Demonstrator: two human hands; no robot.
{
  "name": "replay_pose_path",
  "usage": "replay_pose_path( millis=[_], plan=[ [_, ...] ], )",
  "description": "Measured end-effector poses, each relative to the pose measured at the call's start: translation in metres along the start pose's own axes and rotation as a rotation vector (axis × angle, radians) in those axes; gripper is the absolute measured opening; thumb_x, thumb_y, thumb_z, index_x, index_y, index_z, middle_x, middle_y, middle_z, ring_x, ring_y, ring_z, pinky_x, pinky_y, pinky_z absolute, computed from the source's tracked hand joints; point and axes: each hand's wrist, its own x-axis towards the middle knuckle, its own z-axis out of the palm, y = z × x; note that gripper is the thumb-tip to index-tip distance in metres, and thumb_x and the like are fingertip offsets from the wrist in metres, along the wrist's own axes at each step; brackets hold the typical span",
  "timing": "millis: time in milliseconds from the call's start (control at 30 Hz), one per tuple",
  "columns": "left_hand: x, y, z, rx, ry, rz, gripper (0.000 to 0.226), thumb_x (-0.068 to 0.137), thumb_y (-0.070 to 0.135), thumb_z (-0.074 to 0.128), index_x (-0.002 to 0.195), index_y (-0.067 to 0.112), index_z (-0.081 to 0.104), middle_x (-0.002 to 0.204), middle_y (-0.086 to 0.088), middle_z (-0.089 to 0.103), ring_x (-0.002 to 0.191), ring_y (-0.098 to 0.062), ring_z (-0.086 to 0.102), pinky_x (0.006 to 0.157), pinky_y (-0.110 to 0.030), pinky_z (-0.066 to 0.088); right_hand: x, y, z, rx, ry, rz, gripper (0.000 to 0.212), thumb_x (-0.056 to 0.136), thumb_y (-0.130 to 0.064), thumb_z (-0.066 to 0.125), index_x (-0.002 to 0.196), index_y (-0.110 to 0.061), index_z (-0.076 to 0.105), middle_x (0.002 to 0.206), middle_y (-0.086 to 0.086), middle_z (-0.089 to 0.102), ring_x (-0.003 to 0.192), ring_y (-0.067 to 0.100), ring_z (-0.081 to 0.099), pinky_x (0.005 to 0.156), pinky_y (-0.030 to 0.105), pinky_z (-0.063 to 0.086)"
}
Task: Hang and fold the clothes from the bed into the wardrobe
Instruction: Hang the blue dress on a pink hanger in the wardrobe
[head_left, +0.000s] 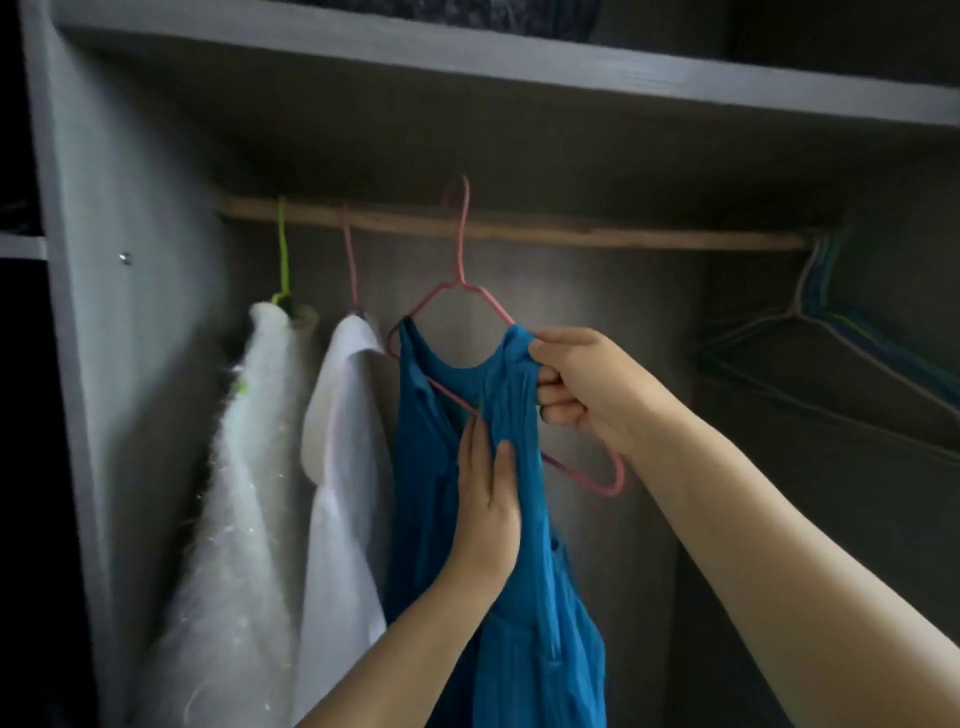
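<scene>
Blue top on pink hanger, the hook raised just above the wooden rail. Right hand grips its shoulder strap; left hand, just below, pinches the front fabric. Two white garments hang left of both grips.

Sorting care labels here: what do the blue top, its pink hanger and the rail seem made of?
Blue top: thin matte fabric with fine ribs, probably stretchy knit; it drapes limply. Pink hanger: thin rod bent into shape, likely coated wire, though plastic is possible. Rail: looks like bare wood, tan and slightly uneven.
</scene>
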Motion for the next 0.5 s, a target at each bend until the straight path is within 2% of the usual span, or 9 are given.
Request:
replay_pose_path(
  millis=[200,300,500],
  plan=[
    [0.05,0.0,-0.04,-0.025,0.15,0.001,0.051,0.102,0.035,0.026,0.151,0.029,0.013,0.158,0.012,0.013,0.142,-0.003,0.017,0.117,-0.027,0.014,0.058,-0.01,0.063,0.154,0.055,0.063,0.022,0.102,-0.005,0.032,0.089,-0.012,0.048,0.05,-0.004,0.029,0.031,0.003,0.023,0.03,0.015,0.017],
    [0.051,-0.018,-0.052,-0.052,0.144,-0.041,0.049,0.102,0.033,0.024,0.151,0.026,0.016,0.158,0.01,0.015,0.143,-0.004,0.018,0.119,-0.03,0.015,0.066,0.008,0.076,0.187,0.06,0.11,0.021,0.102,-0.007,0.032,0.09,-0.013,0.049,0.044,-0.006,0.032,0.031,0.003,0.024,0.03,0.015,0.019],
    [0.028,-0.04,-0.056,-0.026,0.123,-0.07,0.05,0.103,0.035,0.025,0.151,0.031,0.012,0.157,0.015,0.011,0.14,0.002,0.014,0.118,-0.026,0.012,0.055,0.034,0.072,0.124,0.008,0.14,0.02,0.103,-0.015,0.035,0.092,-0.014,0.052,0.058,-0.002,0.036,0.036,0.004,0.03,0.032,0.016,0.023]
  ],
)
